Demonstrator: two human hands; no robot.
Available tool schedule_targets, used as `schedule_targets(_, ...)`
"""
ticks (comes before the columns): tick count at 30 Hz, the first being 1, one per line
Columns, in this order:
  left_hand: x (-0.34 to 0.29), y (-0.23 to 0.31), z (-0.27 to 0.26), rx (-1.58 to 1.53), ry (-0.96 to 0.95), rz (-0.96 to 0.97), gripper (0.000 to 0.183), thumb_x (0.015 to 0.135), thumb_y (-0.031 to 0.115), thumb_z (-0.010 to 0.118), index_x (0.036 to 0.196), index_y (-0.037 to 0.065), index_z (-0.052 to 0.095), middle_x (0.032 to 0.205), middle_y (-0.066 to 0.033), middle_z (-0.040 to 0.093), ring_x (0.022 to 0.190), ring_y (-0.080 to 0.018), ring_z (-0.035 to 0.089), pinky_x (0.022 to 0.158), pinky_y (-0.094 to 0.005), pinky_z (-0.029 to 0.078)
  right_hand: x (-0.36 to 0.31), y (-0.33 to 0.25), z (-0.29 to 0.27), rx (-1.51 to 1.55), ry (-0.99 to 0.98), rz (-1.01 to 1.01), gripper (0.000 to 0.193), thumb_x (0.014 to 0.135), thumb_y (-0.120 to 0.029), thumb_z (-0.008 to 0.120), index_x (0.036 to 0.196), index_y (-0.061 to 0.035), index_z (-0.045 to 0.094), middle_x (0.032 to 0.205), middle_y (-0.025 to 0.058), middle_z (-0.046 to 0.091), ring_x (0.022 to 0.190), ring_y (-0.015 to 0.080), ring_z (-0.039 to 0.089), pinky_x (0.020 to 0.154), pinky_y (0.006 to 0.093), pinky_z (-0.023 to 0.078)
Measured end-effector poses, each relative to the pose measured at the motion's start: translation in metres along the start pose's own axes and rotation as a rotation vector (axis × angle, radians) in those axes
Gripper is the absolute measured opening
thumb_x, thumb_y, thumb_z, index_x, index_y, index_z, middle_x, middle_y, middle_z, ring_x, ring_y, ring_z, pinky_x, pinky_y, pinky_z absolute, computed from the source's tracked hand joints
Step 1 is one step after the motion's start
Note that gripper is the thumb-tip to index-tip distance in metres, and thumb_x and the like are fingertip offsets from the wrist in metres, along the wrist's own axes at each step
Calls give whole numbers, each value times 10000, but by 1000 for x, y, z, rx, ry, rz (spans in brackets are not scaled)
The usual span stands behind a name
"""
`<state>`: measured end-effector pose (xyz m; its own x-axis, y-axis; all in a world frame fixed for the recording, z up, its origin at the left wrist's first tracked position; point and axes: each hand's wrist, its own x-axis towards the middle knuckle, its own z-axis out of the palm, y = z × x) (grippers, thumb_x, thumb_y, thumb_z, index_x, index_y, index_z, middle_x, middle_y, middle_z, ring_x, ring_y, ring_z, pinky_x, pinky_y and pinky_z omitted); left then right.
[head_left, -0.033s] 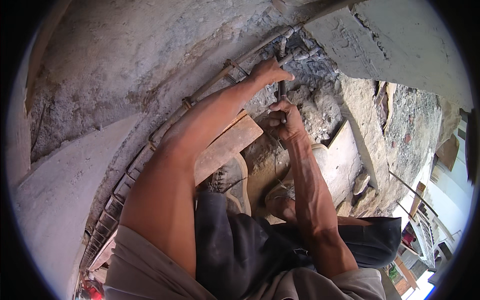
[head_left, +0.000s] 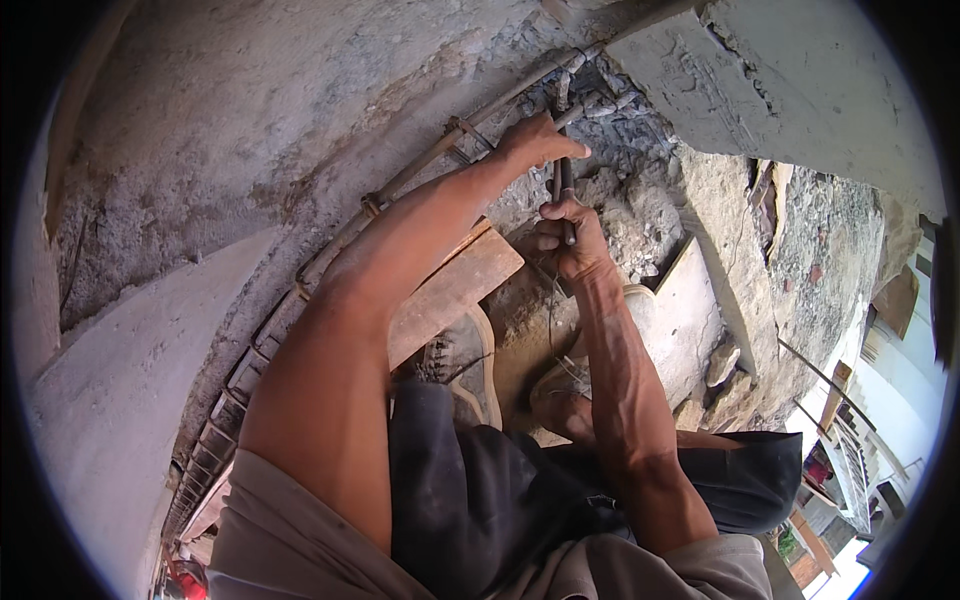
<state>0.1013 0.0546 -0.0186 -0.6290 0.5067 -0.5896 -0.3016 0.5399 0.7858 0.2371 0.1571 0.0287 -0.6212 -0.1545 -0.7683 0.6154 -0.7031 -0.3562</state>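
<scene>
The person's right hand is clamped around a dark, slender metal tool with bar-like handles; its fingers are curled in and the thumb lies over them. The tool rises from that fist toward the left hand, which is just above and to the left. The left hand's thumb side stretches rightward by the tool's upper part, while its other fingers are bent and mostly hidden, so whether they grip anything cannot be told.

Just above the left fingers, short, pale-crusted steel bar ends stick out of a hollow of broken grey concrete. A long, brown, rusty steel rod runs down and left from there, passing behind the left forearm. Below and left of the right fingers lies a flat, brown wooden plank, with a dusty grey shoe below it. A thin, bent wire hangs beneath the right fingers. Well up and right of both hands juts a smooth, grey concrete slab.
</scene>
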Motion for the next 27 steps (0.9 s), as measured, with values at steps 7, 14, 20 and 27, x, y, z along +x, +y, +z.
schedule_targets(7, 7, -2, -8, -169, -50, -68, 661, 690, 470, 738, 1020, -70, 545, 865, -186, 612, 769, -288, 639, 605, -407, 526, -3, -14, 37, -1066, 291, -62, 191, 768, -136, 646, 807, -71, 471, 625, 4, 451, 485, 123, 438, 443, 291, 381)
schedule_targets(14, 1, 5, 0, 129, 273, 16, 345, 724, 322, 613, 825, -7, 637, 761, -162, 661, 750, -314, 654, 703, -410, 498, -9, -16, 39, -481, 444, -74, 247, 916, -318, 529, 972, -77, 549, 646, -9, 449, 492, 108, 393, 413, 263, 322)
schedule_targets(20, -15, 12, -5, 273, 284, 54, 256, 705, 196, 573, 806, -30, 640, 746, -220, 651, 776, -355, 656, 688, -421, 507, -10, -29, 12, -1335, 395, -357, 285, 905, -217, 474, 981, 38, 573, 779, 192, 636, 690, 303, 628, 666, 402, 494)
schedule_targets(27, -37, 13, 0, 547, 459, 294, 166, 682, 127, 574, 726, -20, 640, 710, -235, 635, 732, -396, 642, 669, -450, 508, -19, -31, 44, -1845, 610, -263, 367, 910, -339, 437, 960, -31, 630, 894, 289, 624, 890, 445, 601, 808, 499, 461)
